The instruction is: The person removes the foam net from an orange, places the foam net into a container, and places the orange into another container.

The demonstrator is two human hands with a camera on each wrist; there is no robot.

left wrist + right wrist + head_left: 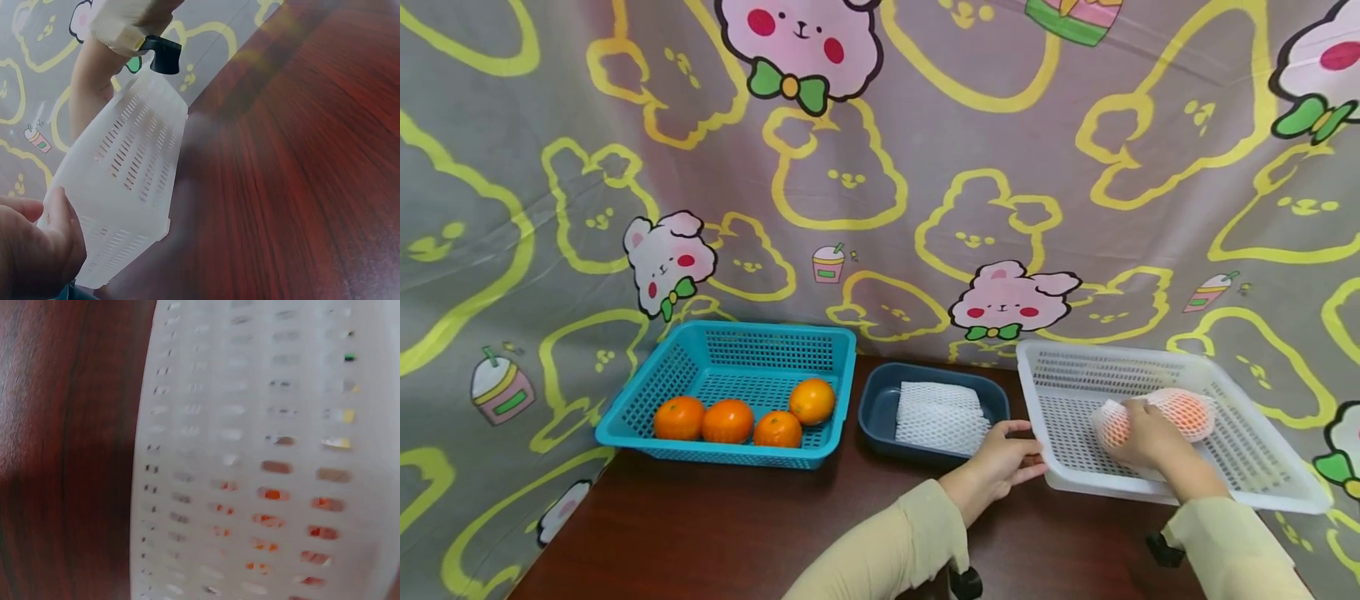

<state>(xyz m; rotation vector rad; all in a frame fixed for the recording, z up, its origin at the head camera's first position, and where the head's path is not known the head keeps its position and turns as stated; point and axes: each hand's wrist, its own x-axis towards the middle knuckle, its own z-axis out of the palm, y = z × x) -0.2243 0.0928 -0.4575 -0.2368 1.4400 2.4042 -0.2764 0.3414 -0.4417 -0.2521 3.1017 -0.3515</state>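
Beige sleeve being nearest, our left hand touches, unclenched, the white basket; our right hand grips netted fruit at its left side.

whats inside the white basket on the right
The white basket holds two net-wrapped orange fruits; the right hand grips the left one. That hand hides part of its fruit, and the basket floor directly beneath both is covered.

Head view looks down, nearer wrist views sharing the white basket
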